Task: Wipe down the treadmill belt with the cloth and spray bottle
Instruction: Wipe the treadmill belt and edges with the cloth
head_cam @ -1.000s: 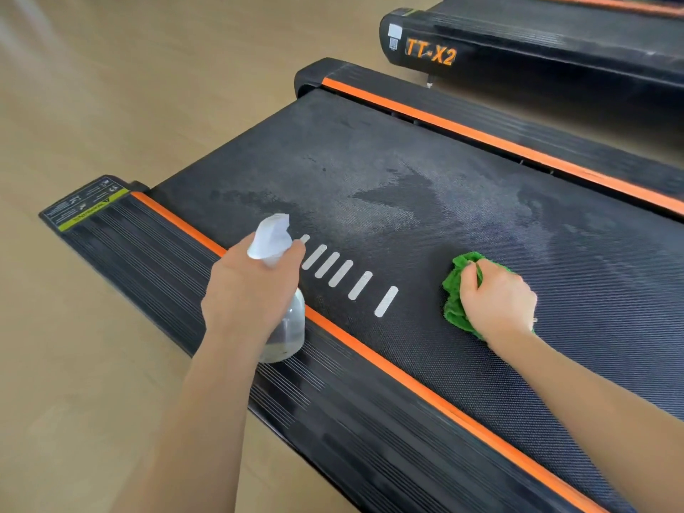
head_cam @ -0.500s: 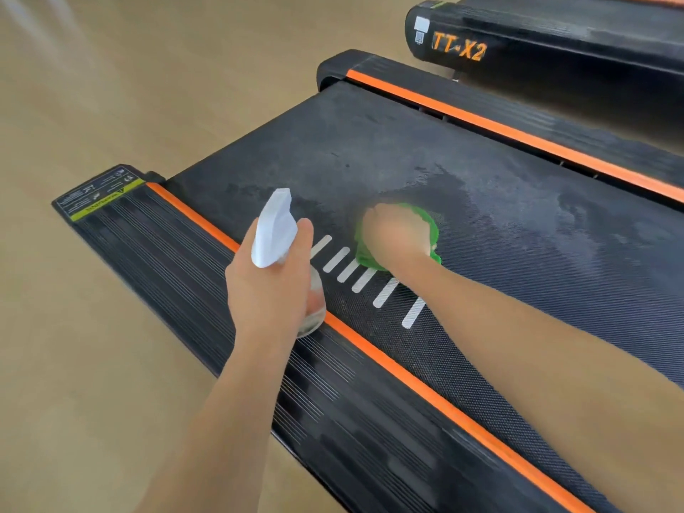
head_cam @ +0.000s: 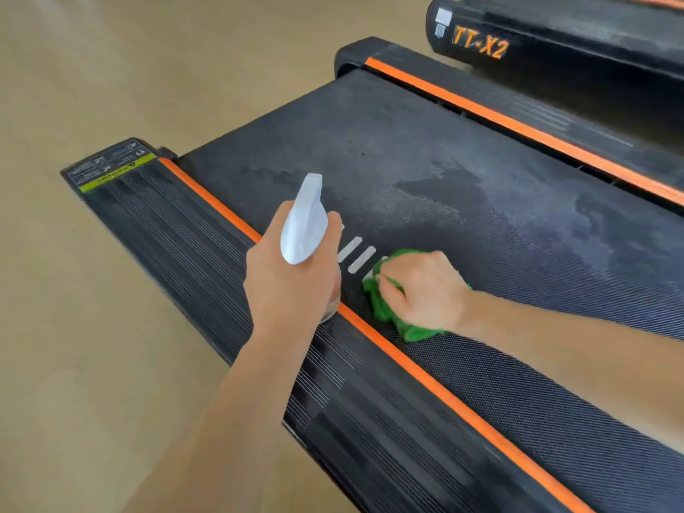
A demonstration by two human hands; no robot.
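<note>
1. Treadmill belt is black and textured and runs from the upper middle to the lower right, lying on a tan floor between two orange-edged side rails.
2. At the far left, the near side rail is ribbed black, with a yellow-green warning label at its end.
3. The left hand grips a spray bottle round its neck, fingers curled about it; the white spray head points away over the belt, and the clear body is mostly hidden under the hand, above the orange stripe.
4. Just right of the bottle, white dash marks show on the belt.
5. The right hand clutches a bunched green cloth and presses it on the belt, just beside the orange stripe and over some of the dashes.
6. Farther right and beyond, the belt shows dark wet patches amid greyer areas.
7. At the upper right, past the far rail, a second treadmill bears orange "TT-X2" lettering.
</note>
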